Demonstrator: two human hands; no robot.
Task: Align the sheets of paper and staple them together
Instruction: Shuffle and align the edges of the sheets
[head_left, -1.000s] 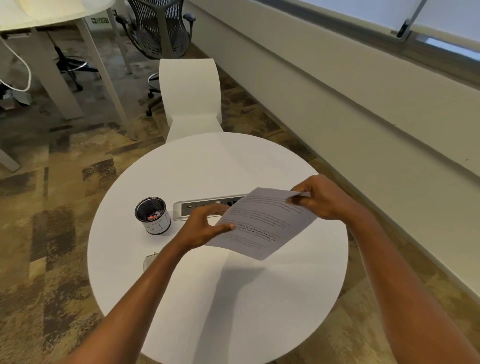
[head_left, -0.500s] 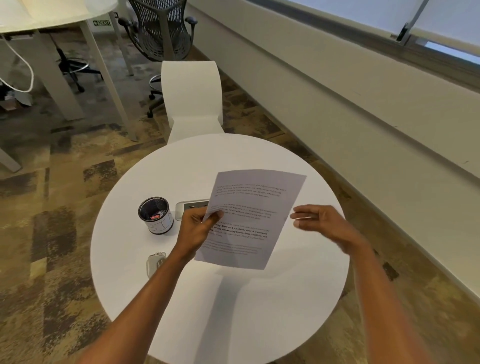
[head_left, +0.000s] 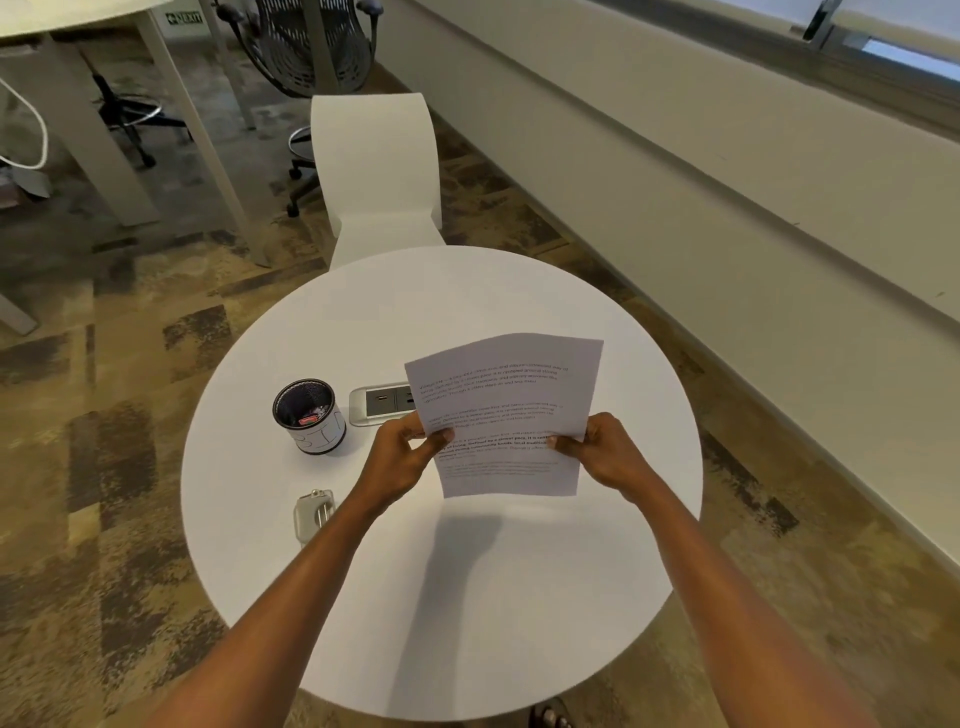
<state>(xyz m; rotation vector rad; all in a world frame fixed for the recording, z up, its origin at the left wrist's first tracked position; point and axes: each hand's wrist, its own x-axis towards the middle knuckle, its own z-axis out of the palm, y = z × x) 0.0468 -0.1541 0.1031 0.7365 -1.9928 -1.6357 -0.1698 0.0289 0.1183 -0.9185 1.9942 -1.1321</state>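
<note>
White table (head_left: 363, 332), white paper (head_left: 519, 395) w/ black text, brown mottled carpet (head_left: 130, 467)

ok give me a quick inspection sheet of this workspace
surface: round white table, mostly bare
job's things: printed sheets held upright above the table; stapler flat near the left edge
clutter: mesh cup with a small red item inside
grippers: left hand and right hand pinch the sheets' side edges
cables: white cable hanging at far left
surroundings: power socket panel in the tabletop, white chair, mesh office chair, carpet

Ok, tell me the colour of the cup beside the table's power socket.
Black mesh inside, white band outside on the cup; seen in the head view.
</note>
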